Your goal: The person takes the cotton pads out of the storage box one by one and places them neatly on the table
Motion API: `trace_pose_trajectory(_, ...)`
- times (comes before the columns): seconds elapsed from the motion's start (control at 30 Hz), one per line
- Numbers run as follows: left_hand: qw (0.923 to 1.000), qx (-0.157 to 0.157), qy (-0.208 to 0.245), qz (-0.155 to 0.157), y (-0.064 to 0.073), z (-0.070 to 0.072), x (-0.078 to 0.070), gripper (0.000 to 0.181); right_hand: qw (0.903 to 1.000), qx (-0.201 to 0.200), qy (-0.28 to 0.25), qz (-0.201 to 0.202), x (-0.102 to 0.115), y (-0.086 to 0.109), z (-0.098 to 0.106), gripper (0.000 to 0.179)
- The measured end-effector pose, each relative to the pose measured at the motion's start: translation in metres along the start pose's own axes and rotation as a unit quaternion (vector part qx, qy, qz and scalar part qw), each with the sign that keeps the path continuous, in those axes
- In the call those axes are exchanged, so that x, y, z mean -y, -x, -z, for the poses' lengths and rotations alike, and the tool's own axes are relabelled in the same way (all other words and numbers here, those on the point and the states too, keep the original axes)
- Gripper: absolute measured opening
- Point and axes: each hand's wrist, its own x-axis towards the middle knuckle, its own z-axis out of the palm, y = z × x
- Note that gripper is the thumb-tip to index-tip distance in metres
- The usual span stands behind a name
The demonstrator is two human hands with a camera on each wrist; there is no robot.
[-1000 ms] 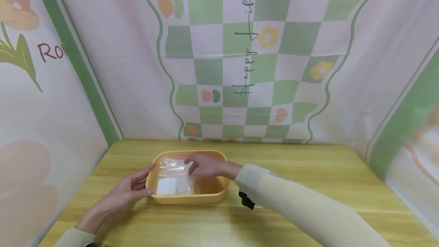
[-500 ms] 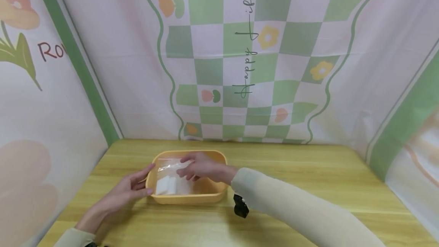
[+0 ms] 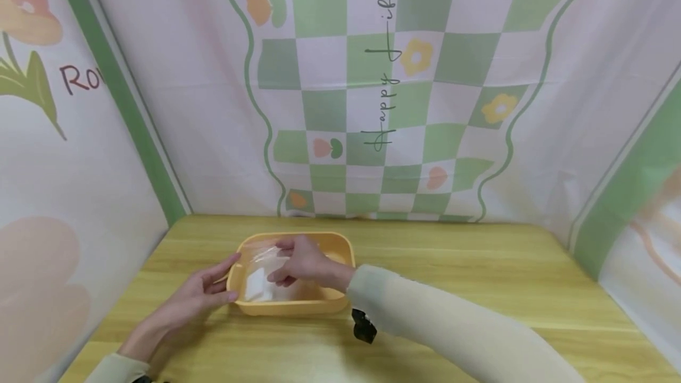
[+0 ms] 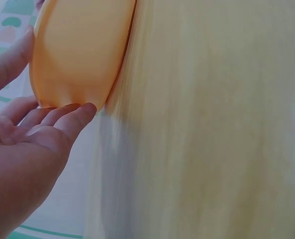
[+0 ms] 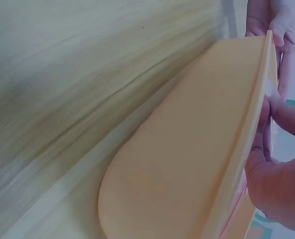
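A yellow plastic basin point(image 3: 292, 308) stands on the wooden table, left of the middle. My left hand point(image 3: 194, 297) holds its left end, with the thumb at the near corner and fingers against the end wall; in the left wrist view several fingertips point(image 4: 87, 110) touch that wall. Inside the basin lies a clear zip bag point(image 3: 264, 255) with white, block-like contents point(image 3: 256, 284). Reaching over the right part of the basin, my right hand point(image 3: 304, 262) pinches the bag with curled fingers. The basin's wall hides part of this hand's grip in the right wrist view.
The wooden table point(image 3: 452, 276) stretches to the right of the basin. Behind it hangs a green-and-white checked cloth point(image 3: 364, 105), with a printed side cloth point(image 3: 122, 152) at the left.
My right hand has moved slightly left within the basin, and its fingers have curled in on the bag. The bag and its white contents have shifted and tilted. My left hand stays put.
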Motion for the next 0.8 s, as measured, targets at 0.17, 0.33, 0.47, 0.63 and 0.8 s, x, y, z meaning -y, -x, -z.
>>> trace_pose_trajectory(0.17,1.0000,0.005,0.002,-0.003,-0.001,0.000,0.000,0.084,0.9998,0.019,0.006,-0.001,0.001,0.004,0.010,0.088)
trace_pose_trajectory(0.33,1.0000,0.004,-0.008,0.004,-0.002,0.000,0.001,0.085,0.9987,0.044,0.022,0.008,0.003,0.006,0.022,0.093)
trace_pose_trajectory(0.47,0.9999,-0.001,-0.008,0.013,-0.002,0.000,0.001,0.085,0.9977,0.060,0.028,0.015,0.007,0.007,0.032,0.095)
trace_pose_trajectory(0.63,0.9998,-0.002,-0.005,0.019,0.000,-0.001,-0.001,0.084,0.9968,0.069,0.035,0.020,0.010,0.009,0.045,0.097)
trace_pose_trajectory(0.8,0.9996,-0.003,-0.012,0.025,0.000,-0.001,-0.003,0.085,0.9959,0.073,0.044,0.032,0.013,0.016,0.059,0.098)
